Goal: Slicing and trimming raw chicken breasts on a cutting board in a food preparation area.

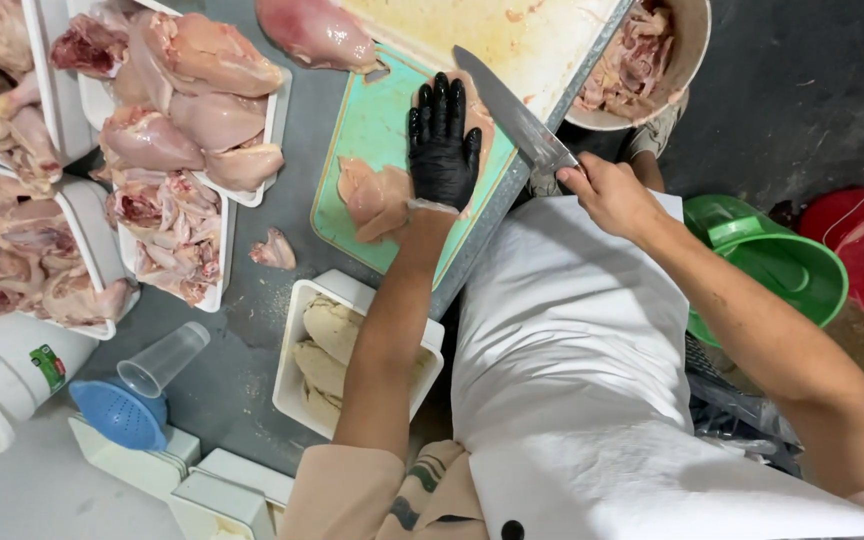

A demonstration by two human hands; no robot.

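Knife [512, 115] in right hand [607, 192]; blade runs up-left over chicken piece [377, 195]

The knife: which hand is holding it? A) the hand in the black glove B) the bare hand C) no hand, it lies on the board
B. The bare right hand grips the handle of the knife, while the gloved left hand lies flat on the chicken on the green board.

Chicken piece [372, 195] on cutting board [367, 120]
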